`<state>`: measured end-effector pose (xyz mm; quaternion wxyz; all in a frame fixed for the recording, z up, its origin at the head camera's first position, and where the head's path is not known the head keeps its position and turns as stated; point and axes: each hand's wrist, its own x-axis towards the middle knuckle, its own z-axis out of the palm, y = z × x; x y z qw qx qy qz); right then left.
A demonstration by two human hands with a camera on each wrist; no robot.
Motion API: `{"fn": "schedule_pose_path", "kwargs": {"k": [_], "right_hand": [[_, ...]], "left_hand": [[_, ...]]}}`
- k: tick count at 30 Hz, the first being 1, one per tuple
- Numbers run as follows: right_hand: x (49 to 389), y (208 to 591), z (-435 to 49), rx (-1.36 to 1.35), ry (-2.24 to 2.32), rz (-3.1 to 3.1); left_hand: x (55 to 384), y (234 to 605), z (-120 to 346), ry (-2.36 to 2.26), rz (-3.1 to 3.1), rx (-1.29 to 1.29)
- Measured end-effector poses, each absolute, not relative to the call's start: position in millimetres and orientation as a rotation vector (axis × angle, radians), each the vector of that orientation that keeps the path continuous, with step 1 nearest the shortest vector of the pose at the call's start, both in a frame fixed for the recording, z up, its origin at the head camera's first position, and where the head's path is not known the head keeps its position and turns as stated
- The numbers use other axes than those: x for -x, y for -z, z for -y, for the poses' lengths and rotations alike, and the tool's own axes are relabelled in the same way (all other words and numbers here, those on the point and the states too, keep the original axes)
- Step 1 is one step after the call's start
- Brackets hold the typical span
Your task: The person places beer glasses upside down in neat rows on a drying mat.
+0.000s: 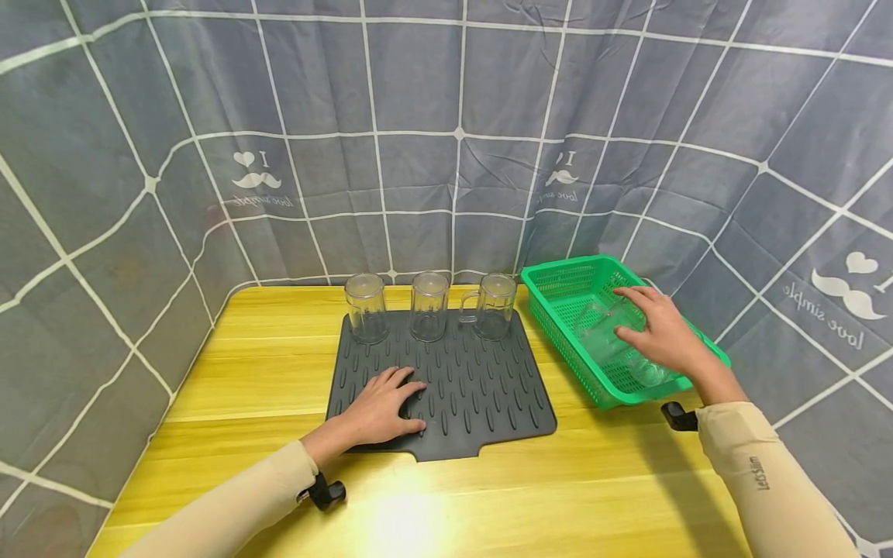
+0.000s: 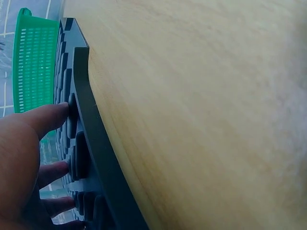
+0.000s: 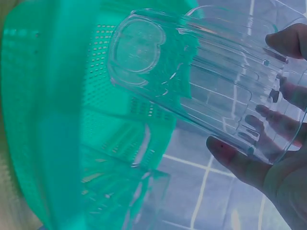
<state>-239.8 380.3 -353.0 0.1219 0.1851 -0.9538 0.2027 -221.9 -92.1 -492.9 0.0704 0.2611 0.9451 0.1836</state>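
My right hand (image 1: pixel 661 329) is over the green basket (image 1: pixel 565 353), its thumb and fingers around the mouth end of a clear glass mug (image 3: pixel 211 76). The mug is tilted in the right wrist view, its base toward the basket's wall. Another clear glass (image 1: pixel 650 372) lies inside the basket. My left hand (image 1: pixel 380 407) rests on the dark ridged mat (image 1: pixel 481 387) with fingers spread, fingertips touching the ridges in the left wrist view. Along the mat's far edge stand three glass mugs: one on the left (image 1: pixel 367 310), one in the middle (image 1: pixel 429 308) and one on the right (image 1: pixel 495 308).
The mat lies on a yellow wood-grain table (image 1: pixel 265 372), with the basket just to its right. A grey curtain (image 1: pixel 418 93) with white grid lines hangs behind the table and at both sides.
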Motion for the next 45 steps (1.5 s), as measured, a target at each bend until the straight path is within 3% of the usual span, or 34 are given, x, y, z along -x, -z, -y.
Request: {"fn": "schedule_pose_path", "kwargs": {"k": [16,45], "right_hand": [[243.4,327.8,-367.1,-0.526,-0.613,2.698],[243.7,353.1,-318.5,-0.620,-0.947,2.606]], "left_hand": [[221.9,491.0,91.4,-0.530,-2.861,-0.781],[220.7,482.3,91.3,-0.548,-2.886,-0.750]]}}
